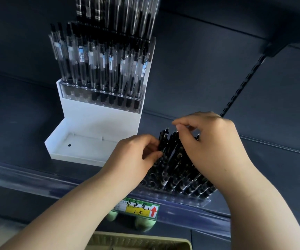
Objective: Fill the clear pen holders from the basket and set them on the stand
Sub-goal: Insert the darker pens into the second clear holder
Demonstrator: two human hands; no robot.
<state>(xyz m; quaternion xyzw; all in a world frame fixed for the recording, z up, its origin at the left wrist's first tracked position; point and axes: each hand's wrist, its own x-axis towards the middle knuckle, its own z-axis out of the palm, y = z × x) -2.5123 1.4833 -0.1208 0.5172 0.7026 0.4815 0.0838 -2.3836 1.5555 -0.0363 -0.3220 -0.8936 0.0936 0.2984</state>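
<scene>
Two-handed filling: pinching pens in clear holder with left hand and right hand; next, likely level lift onto stand

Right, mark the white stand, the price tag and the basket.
white stand [98, 118]: head view, bare white step wall.
price tag [136, 208]: head view, yellow handwritten panel.
basket [145, 235]: head view, pale rim at bottom edge.
</scene>
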